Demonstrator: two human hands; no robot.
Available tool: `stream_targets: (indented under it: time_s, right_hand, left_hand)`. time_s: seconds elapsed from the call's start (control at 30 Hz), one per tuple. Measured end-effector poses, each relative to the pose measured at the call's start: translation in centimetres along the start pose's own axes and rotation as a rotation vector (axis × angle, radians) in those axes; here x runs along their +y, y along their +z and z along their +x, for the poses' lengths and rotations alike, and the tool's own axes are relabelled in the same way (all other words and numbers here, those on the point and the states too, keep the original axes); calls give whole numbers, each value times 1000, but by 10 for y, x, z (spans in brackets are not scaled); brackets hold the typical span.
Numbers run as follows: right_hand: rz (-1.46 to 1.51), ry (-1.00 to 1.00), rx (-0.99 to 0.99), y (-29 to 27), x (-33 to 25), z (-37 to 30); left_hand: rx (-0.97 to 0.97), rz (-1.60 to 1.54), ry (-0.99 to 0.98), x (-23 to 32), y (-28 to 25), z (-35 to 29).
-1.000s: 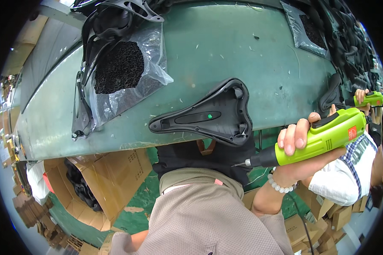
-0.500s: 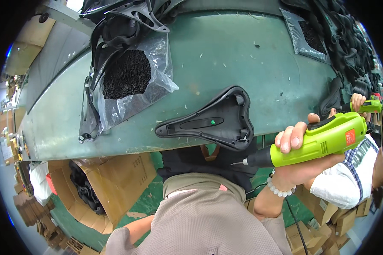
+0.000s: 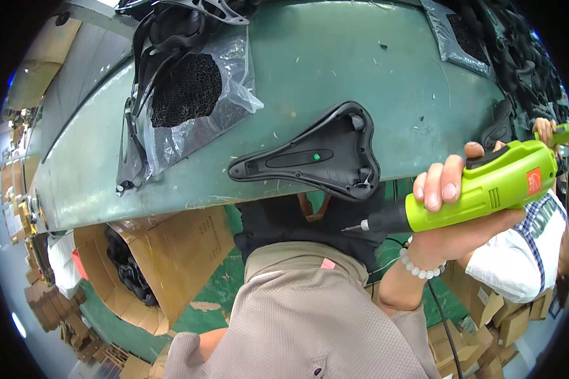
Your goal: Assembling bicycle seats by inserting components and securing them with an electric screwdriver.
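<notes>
My right hand (image 3: 442, 189) is wrapped round a lime-green electric screwdriver (image 3: 487, 189), its thin bit pointing left, off the table's front edge and in front of my waist. A black bicycle saddle (image 3: 316, 155) lies upside down on the green table, its nose to the left and its wide rear overhanging the front edge. A green dot shows in the middle of its underside. The screwdriver does not touch the saddle. Only a bit of my left arm (image 3: 212, 344) shows beside my shirt; the left hand is out of sight.
A clear plastic bag (image 3: 234, 104) of small black screws lies at the back left, beside black saddle parts (image 3: 129, 155). Another bag (image 3: 458, 47) and piled saddles (image 3: 518, 69) are far right. An open carton (image 3: 183, 259) stands below the table. A co-worker's hand (image 3: 544, 129) holds a similar screwdriver.
The table and the saddle on it sit higher in the picture, as the view has shifted. The screwdriver in my right hand has moved slightly right. My left arm shows less.
</notes>
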State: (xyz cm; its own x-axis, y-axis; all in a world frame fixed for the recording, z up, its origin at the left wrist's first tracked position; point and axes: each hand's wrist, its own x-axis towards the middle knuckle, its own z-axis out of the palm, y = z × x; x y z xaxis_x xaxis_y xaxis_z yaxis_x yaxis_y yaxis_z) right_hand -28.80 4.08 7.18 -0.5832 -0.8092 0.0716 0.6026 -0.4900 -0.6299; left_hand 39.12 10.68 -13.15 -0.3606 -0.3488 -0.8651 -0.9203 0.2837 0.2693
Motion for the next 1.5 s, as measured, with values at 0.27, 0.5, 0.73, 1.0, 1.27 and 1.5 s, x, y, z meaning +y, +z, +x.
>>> stream_targets:
  time_s: [0.27,0.5,0.73,1.0,1.27,1.5]
  right_hand:
    - [-66,-2,-147,22,0,4]
    - [-34,2,-150,29,6,0]
    - [60,50,-48,14,-1,-7]
    - [223,14,-101,-3,-2,-10]
    - [287,-38,-183,-20,-17,-26]
    - [-18,-129,-216,-19,-22,-22]
  left_hand:
    - [-91,73,-57,2,11,-36]
    - [-116,168,-84,4,-7,-34]
    - [-129,306,-30,20,-50,18]
    - [-205,473,151,74,-85,102]
    - [715,77,529,300,-277,81]
    - [829,259,1014,436,-293,120]
